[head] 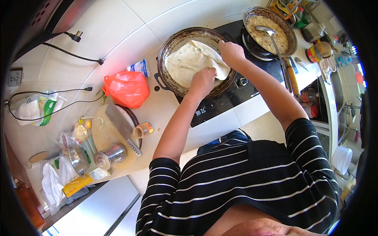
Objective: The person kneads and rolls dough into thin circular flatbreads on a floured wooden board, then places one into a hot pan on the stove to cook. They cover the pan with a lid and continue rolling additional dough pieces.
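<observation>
A pale round of flatbread dough [187, 63] with green flecks lies in a dark, worn wok [168, 39]. Its right side is lifted and folded over. My left hand [203, 80] pinches the near edge of the dough, over the wok's front. Farther right, my right hand [232, 53] grips the dough's raised edge close to the wok's rim; its fingertips are partly hidden. The wok sits on a black glass cooktop [212, 109] with a control knob [242, 82].
Right of the wok, a pot of chunky food [267, 38] holds a metal ladle [277, 48]. A wooden-handled utensil [291, 78] lies nearby. On the left are a red plastic bag [127, 90], a cutting board [99, 118] with a cleaver [119, 121], a jar [143, 130] and a metal canister [110, 155].
</observation>
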`<act>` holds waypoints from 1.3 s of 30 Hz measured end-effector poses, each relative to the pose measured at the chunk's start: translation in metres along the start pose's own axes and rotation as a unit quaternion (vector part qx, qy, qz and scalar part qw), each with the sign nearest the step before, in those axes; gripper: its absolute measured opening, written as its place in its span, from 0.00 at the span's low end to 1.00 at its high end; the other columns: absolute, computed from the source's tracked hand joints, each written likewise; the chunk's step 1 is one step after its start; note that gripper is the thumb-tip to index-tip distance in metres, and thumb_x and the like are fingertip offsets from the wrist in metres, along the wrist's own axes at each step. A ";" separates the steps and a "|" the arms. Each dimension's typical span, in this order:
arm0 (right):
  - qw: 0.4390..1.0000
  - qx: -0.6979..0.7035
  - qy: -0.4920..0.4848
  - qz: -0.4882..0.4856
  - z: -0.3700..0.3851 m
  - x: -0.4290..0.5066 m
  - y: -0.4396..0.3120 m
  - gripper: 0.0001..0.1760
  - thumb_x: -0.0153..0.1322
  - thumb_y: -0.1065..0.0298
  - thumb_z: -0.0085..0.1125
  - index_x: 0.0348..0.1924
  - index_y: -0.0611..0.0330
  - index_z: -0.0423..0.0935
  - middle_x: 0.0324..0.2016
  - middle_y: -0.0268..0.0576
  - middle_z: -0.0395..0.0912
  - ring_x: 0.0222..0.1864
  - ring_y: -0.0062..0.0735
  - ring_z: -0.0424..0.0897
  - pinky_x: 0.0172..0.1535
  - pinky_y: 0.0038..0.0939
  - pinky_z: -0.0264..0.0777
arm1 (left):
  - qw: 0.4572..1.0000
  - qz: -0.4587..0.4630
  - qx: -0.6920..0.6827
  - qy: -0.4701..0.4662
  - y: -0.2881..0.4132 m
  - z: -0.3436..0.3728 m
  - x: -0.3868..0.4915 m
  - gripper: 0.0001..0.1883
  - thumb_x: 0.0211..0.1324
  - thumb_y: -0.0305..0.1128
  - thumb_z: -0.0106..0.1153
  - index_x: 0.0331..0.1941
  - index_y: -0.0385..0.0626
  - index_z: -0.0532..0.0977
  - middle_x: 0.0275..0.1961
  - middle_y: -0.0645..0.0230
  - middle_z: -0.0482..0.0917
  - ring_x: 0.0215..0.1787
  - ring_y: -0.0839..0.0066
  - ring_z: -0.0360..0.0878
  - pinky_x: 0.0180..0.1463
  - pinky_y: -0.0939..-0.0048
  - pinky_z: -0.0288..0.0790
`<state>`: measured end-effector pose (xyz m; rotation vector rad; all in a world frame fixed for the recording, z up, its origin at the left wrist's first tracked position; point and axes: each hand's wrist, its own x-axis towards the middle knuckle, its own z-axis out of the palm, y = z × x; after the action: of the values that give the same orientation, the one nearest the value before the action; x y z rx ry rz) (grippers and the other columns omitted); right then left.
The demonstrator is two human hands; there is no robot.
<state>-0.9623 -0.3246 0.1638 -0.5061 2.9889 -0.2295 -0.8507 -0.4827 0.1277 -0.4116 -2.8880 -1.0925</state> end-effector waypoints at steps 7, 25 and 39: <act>0.989 0.047 0.026 -0.139 0.017 0.009 0.004 0.09 0.68 0.68 0.63 0.40 0.59 0.82 0.43 0.47 0.84 0.51 0.54 0.83 0.53 0.48 0.78 | 0.994 -0.097 -0.040 0.037 -0.021 -0.018 0.001 0.07 0.60 0.29 0.63 0.40 0.40 0.84 0.37 0.51 0.88 0.40 0.54 0.88 0.46 0.57 0.79; 0.988 -0.076 0.040 -0.127 0.028 0.071 -0.021 0.14 0.68 0.64 0.69 0.43 0.61 0.89 0.46 0.52 0.87 0.52 0.49 0.86 0.50 0.43 0.84 | 0.969 -0.140 0.134 -0.151 -0.052 -0.055 -0.014 0.06 0.57 0.30 0.62 0.34 0.48 0.87 0.47 0.53 0.83 0.51 0.52 0.84 0.54 0.53 0.78; 0.973 -0.106 -0.130 -0.156 0.036 0.081 -0.025 0.13 0.67 0.69 0.68 0.45 0.56 0.89 0.44 0.48 0.89 0.49 0.48 0.89 0.48 0.45 0.83 | 0.975 -0.159 0.072 -0.137 -0.057 -0.053 -0.019 0.10 0.56 0.35 0.69 0.41 0.46 0.85 0.50 0.55 0.82 0.54 0.53 0.84 0.58 0.55 0.77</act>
<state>-1.0258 -0.3797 0.1268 -0.9499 2.6795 0.1288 -0.8507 -0.5626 0.1286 -0.0999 -3.3405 -0.9083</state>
